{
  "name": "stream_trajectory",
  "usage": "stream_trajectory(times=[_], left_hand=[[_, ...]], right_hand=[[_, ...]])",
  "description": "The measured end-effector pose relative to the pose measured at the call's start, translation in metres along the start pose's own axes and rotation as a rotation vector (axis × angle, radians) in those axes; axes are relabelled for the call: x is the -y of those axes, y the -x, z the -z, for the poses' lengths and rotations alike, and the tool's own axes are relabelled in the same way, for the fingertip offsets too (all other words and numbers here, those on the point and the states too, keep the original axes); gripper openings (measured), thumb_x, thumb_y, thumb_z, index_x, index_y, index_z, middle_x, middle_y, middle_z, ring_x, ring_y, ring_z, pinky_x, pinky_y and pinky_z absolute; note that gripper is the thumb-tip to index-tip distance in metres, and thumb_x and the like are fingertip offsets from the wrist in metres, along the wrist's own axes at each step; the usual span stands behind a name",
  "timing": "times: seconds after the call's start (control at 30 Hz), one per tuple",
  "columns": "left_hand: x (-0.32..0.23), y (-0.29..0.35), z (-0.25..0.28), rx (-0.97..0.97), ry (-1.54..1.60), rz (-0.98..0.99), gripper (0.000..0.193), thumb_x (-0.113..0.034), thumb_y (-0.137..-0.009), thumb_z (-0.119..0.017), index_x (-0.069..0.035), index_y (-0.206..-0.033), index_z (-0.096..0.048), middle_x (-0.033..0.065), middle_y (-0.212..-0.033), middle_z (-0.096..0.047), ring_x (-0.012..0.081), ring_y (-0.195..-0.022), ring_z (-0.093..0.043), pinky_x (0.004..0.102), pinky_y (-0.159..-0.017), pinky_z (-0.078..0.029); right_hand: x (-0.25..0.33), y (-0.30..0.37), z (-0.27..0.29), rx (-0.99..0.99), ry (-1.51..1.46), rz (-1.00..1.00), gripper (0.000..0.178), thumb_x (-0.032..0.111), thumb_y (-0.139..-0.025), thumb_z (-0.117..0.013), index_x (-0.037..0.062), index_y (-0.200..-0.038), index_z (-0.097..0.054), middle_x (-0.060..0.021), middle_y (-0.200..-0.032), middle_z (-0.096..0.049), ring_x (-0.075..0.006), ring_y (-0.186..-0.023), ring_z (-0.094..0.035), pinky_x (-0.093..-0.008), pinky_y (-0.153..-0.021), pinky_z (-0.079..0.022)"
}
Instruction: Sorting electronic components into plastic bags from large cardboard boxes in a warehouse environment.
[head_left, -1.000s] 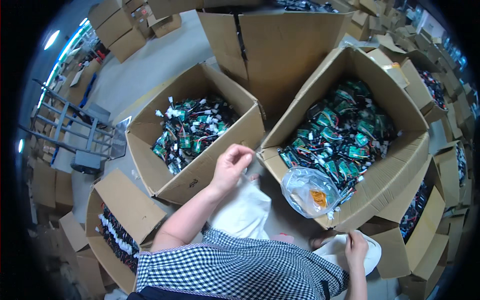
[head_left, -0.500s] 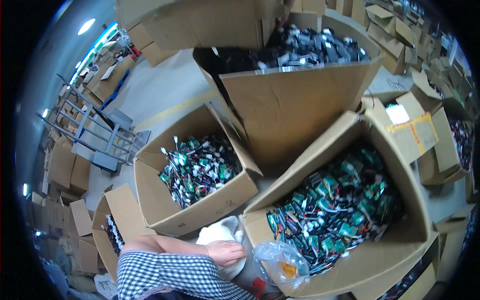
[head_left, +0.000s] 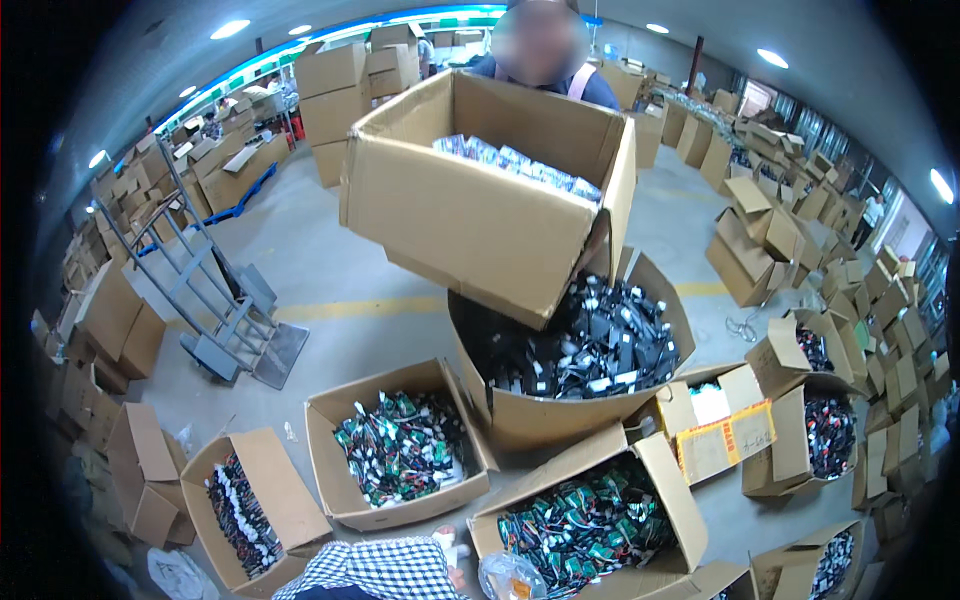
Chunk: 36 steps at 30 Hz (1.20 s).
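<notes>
A checked sleeve shows at the bottom edge, and neither of the person's own hands is in view, so their grip cannot be told. Nearest that sleeve, just above it on the concrete floor, sits an open cardboard box filled with small green and black packets. Left of this box lies another open carton holding dark pieces with red and white bits. Right of it, a larger carton holds more green packets, with a crumpled clear plastic bag by its lower left corner. Above the green-packet box stands a round-walled carton heaped with black parts. Over that one, a co-worker in a dark top holds a big cardboard box tilted toward the heap. Far left of the box stands a grey hand truck.
</notes>
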<state>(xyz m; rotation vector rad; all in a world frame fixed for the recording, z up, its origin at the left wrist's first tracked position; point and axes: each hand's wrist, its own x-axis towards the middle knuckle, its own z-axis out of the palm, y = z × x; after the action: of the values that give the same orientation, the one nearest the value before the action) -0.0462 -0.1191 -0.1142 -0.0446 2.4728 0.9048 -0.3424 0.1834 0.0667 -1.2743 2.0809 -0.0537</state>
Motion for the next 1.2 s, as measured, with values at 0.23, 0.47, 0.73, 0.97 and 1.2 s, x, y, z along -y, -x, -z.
stream_trajectory(times=[0.23,0.47,0.73,0.97,1.2], left_hand=[[0.008,0.049,0.045,0.215,0.384,0.164,0.024,-0.009,-0.073,-0.056,-0.004,-0.096,-0.062,0.0098,-0.092,-0.062,0.0229,-0.081,-0.060,0.0366,-0.071,-0.049],[0.005,0.082,0.028,0.537,0.794,0.395,0.024,-0.007,-0.073,-0.057,-0.005,-0.096,-0.065,0.0056,-0.094,-0.066,0.0166,-0.079,-0.060,0.0335,-0.069,-0.049],[0.003,0.105,-0.049,0.812,0.625,-0.128,0.018,-0.011,-0.072,-0.053,0.003,-0.077,-0.064,0.0100,-0.071,-0.064,0.0198,-0.066,-0.055,0.0351,-0.061,-0.044],[0.008,-0.115,-0.070,0.434,0.807,0.169,0.016,-0.019,-0.089,-0.055,-0.005,-0.084,-0.062,0.0003,-0.077,-0.060,0.0093,-0.073,-0.055,0.0265,-0.067,-0.046],[0.055,-0.199,-0.130,-0.159,0.871,0.089,0.015,-0.017,-0.092,-0.055,-0.003,-0.091,-0.060,-0.0007,-0.082,-0.060,0.0068,-0.079,-0.052,0.0234,-0.071,-0.043]], right_hand=[[0.041,-0.019,0.042,0.176,-0.093,0.049,0.029,0.019,-0.078,-0.058,0.0032,-0.102,-0.062,-0.0164,-0.096,-0.062,-0.0316,-0.091,-0.057,-0.0422,-0.081,-0.042],[0.029,-0.044,-0.010,0.425,-0.286,0.096,0.031,0.017,-0.077,-0.059,0.0010,-0.103,-0.061,-0.0183,-0.096,-0.062,-0.0324,-0.090,-0.058,-0.0412,-0.080,-0.044],[0.042,0.110,-0.291,0.961,-0.968,-0.061,0.033,0.014,-0.075,-0.061,-0.0014,-0.105,-0.061,-0.0204,-0.096,-0.063,-0.0333,-0.090,-0.060,-0.0400,-0.080,-0.046],[-0.018,-0.101,-0.281,0.109,-0.271,-0.110,0.020,0.020,-0.079,-0.055,0.0075,-0.095,-0.057,-0.0141,-0.089,-0.062,-0.0328,-0.084,-0.061,-0.0434,-0.069,-0.050],[-0.138,-0.307,-0.266,-0.909,-0.132,-0.333,0.045,0.011,-0.077,-0.062,0.0019,-0.119,-0.050,-0.0163,-0.110,-0.056,-0.0308,-0.100,-0.055,-0.0421,-0.083,-0.045]])
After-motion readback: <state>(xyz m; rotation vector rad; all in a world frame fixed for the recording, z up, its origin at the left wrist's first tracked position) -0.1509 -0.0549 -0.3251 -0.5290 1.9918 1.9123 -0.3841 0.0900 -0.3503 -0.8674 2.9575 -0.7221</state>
